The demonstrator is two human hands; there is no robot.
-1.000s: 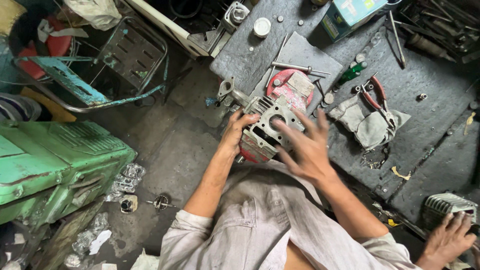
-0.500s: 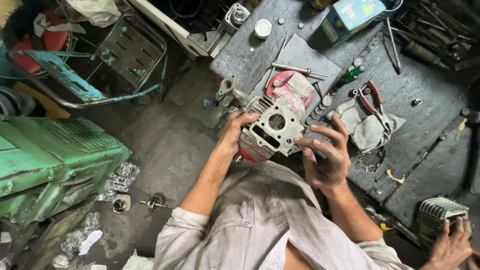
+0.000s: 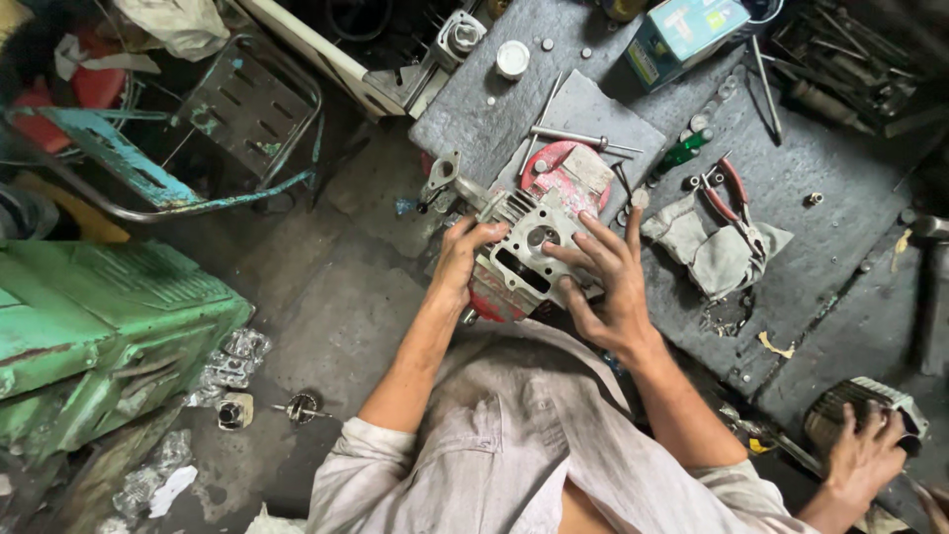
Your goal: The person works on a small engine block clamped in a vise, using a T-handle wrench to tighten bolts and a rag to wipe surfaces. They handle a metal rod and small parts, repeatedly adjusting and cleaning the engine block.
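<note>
My left hand (image 3: 463, 259) grips the engine head (image 3: 529, 252) by its left edge, thumb on top, fingers curled round and under it. My right hand (image 3: 605, 287) lies spread across the head's right side, fingers (image 3: 578, 259) fanned out flat over the face, pressing rather than gripping. So both hands are on the head, one closed round the rim, one open on top.

The head sits at the near edge of the grey mat (image 3: 820, 257), just above my lap, its finned side tilted up and a round bore showing between my hands. A flanged pipe (image 3: 444, 175) sticks out from it up and to the left.

Right behind the head, touching or close to it, there's a red cover (image 3: 565, 170) with a long bolt (image 3: 573, 139) lying across its far side. To the right of the head, a rag (image 3: 717, 247), and red-handled pliers (image 3: 729, 198) resting on it. Further back from the head, a white cap (image 3: 512, 58) and a teal box (image 3: 682, 32).

Well left of the head, a green casing (image 3: 94, 326) on the floor, with a teal metal frame (image 3: 148, 168) beyond it.

Far to the right of the head, low in the corner, another person's hand (image 3: 862, 457) rests on a ribbed part (image 3: 865, 405).
</note>
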